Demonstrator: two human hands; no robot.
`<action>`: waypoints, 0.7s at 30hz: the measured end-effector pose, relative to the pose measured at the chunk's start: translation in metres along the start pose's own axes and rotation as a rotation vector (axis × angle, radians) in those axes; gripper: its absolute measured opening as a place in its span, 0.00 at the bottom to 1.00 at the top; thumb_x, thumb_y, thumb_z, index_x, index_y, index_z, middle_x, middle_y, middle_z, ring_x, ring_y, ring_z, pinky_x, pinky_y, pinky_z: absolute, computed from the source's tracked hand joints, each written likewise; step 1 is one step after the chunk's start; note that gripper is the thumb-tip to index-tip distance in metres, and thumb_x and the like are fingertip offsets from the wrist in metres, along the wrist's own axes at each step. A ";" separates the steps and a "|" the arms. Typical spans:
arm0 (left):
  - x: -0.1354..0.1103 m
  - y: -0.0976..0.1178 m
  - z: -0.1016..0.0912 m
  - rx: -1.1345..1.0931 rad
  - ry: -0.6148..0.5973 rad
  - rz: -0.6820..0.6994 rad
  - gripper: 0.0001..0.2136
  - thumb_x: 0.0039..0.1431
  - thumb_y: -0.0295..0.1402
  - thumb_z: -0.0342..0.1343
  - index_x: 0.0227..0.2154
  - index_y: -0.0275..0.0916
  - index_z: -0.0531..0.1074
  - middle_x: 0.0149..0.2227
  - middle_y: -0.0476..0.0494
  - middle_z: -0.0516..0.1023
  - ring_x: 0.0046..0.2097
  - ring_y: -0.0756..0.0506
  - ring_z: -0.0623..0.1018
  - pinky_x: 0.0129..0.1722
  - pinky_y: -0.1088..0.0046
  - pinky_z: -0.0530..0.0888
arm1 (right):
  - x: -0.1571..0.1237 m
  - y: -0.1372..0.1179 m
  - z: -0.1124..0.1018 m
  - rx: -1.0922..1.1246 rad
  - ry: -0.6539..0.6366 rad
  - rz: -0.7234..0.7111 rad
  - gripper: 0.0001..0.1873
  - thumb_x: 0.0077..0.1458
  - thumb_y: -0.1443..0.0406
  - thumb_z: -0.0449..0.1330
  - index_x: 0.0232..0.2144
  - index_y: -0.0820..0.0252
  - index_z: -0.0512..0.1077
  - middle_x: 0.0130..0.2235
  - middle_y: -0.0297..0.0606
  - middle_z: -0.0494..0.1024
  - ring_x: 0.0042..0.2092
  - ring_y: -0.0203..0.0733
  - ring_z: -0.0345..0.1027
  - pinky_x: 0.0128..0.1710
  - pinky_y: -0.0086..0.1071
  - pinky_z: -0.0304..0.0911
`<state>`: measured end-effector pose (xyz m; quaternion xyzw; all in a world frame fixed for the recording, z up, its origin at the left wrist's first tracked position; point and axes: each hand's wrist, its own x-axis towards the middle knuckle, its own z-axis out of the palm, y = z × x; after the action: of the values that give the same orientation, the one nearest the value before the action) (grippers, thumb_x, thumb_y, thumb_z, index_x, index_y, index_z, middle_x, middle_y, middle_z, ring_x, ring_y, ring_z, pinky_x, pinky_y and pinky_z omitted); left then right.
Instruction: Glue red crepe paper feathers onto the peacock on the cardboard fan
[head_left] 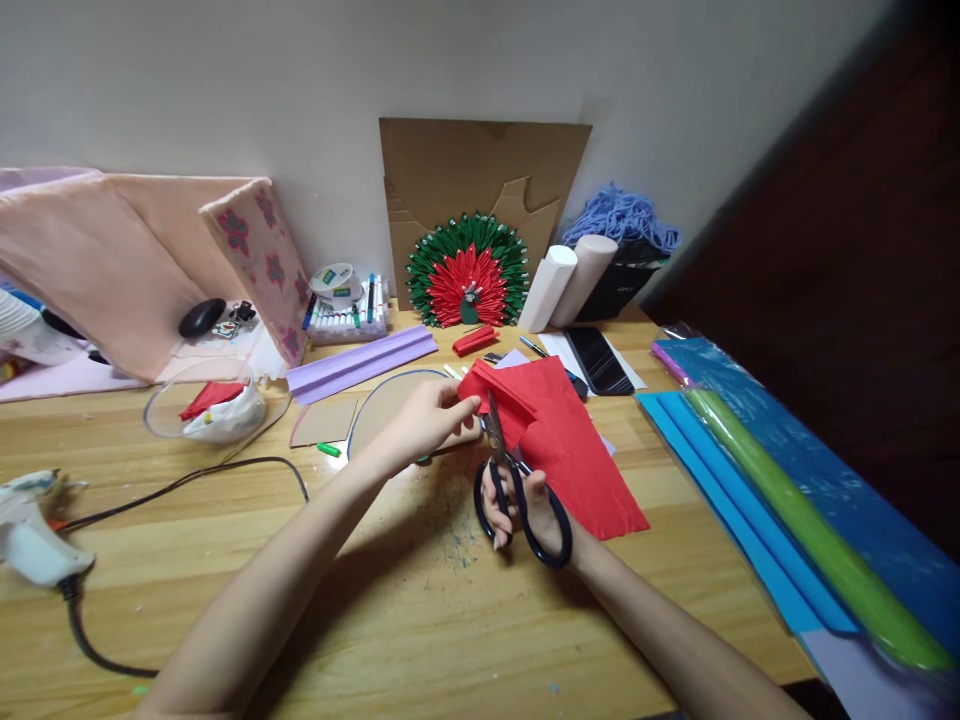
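Note:
A sheet of red crepe paper [577, 460] lies across the middle of the wooden table [420, 620], its upper left end folded. My left hand [424, 420] pinches that folded end and lifts it slightly. My right hand [525, 510] has fingers through the black handles of a pair of scissors [506, 475]. The blades point up and away from me, and their tips meet the red paper beside my left fingers.
A glue gun [34, 535] with a black cord lies at the left. A clear bowl [206, 410] holds scraps. Lilac paper [360, 362], a marker box [349, 320], a red-green paper fan [469, 272], a phone [598, 360] and blue and green rolls [787, 500] surround the work.

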<state>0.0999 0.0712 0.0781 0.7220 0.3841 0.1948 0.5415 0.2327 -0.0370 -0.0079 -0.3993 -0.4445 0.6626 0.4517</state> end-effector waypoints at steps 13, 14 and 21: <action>0.003 -0.009 -0.006 0.031 -0.032 0.063 0.12 0.55 0.39 0.48 0.25 0.36 0.66 0.23 0.50 0.69 0.25 0.52 0.69 0.26 0.76 0.65 | -0.001 -0.003 0.000 -0.066 0.038 -0.004 0.37 0.34 0.31 0.46 0.24 0.59 0.58 0.14 0.23 0.57 0.14 0.28 0.53 0.13 0.24 0.55; 0.004 -0.010 -0.006 0.023 -0.037 0.063 0.12 0.55 0.39 0.48 0.25 0.36 0.67 0.23 0.50 0.69 0.25 0.52 0.69 0.26 0.76 0.65 | -0.001 -0.003 0.000 -0.070 0.036 -0.001 0.37 0.33 0.31 0.47 0.24 0.59 0.58 0.14 0.23 0.57 0.13 0.28 0.53 0.12 0.23 0.55; 0.005 -0.013 -0.013 0.027 -0.067 0.067 0.11 0.54 0.38 0.49 0.26 0.35 0.69 0.24 0.48 0.70 0.25 0.52 0.69 0.26 0.76 0.66 | -0.001 -0.006 -0.001 -0.083 0.032 0.037 0.37 0.31 0.32 0.49 0.23 0.59 0.57 0.14 0.22 0.56 0.12 0.26 0.49 0.11 0.23 0.54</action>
<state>0.0894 0.0851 0.0700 0.7478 0.3441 0.1831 0.5375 0.2355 -0.0361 -0.0026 -0.4364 -0.4570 0.6451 0.4295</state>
